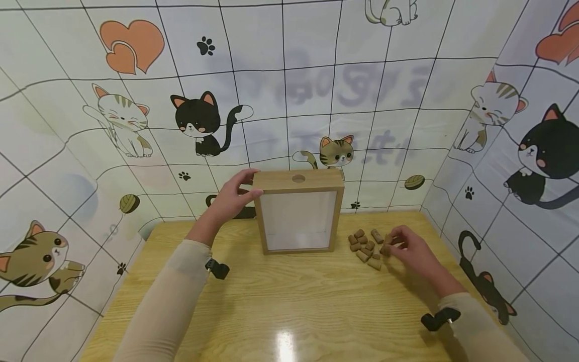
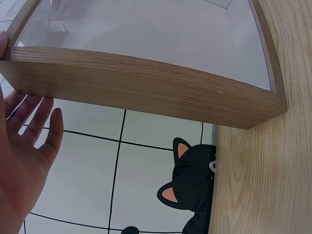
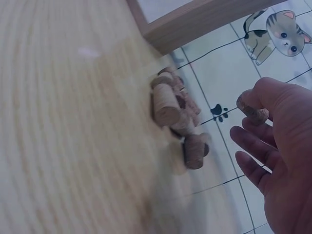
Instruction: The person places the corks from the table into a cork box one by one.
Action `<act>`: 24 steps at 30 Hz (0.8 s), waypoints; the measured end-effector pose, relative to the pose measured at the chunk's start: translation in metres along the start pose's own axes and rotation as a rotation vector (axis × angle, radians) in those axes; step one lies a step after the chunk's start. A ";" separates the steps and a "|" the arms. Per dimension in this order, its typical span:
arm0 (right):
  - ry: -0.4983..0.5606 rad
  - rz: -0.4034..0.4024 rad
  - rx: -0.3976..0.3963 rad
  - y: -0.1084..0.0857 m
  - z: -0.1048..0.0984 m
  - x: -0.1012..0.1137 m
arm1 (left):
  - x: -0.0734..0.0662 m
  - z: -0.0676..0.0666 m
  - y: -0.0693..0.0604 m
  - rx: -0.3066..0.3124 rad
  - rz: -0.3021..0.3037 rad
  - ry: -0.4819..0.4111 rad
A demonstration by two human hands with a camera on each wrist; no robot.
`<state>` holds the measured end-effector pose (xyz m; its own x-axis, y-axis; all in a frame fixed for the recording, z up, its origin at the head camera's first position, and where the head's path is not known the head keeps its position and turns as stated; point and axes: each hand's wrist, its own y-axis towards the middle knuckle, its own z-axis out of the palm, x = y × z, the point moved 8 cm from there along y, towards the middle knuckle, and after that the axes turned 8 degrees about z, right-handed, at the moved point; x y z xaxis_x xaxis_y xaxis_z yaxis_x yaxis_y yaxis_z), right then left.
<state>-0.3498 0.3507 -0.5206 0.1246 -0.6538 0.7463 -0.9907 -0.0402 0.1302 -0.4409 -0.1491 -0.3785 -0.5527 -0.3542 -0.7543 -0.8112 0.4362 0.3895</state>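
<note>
A wooden box frame with a clear front and a round hole in its top stands upright near the back of the table. My left hand grips its upper left corner, thumb in front and fingers behind; the left wrist view shows the fingers along the frame's side. Several corks lie in a loose heap to the right of the box. Just above the heap's right side, my right hand pinches one cork between thumb and forefinger, clear of the others in the right wrist view.
The light wooden table meets a cloth backdrop printed with cats, hearts and grid lines. The backdrop rises close behind the box and along both sides. Bright glare lies on the table's front part.
</note>
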 end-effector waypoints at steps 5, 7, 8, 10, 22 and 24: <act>0.013 -0.028 -0.028 0.005 -0.006 0.009 | 0.002 0.000 -0.001 -0.002 -0.010 -0.013; 0.010 -0.040 -0.034 0.006 -0.008 0.014 | 0.002 0.000 -0.001 -0.002 -0.013 -0.017; 0.007 -0.045 -0.034 0.007 -0.009 0.017 | 0.002 0.000 -0.001 -0.002 -0.014 -0.016; 0.005 -0.052 -0.038 0.008 -0.011 0.023 | 0.002 0.000 -0.001 -0.001 -0.015 -0.010; 0.052 -0.072 -0.044 0.025 -0.026 0.060 | 0.002 0.000 -0.002 0.001 -0.039 -0.014; 0.089 -0.074 -0.048 0.027 -0.029 0.069 | 0.003 0.000 -0.002 0.003 -0.044 -0.018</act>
<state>-0.3666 0.3264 -0.4470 0.2034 -0.5808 0.7883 -0.9752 -0.0483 0.2160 -0.4406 -0.1505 -0.3814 -0.5128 -0.3587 -0.7800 -0.8342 0.4226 0.3542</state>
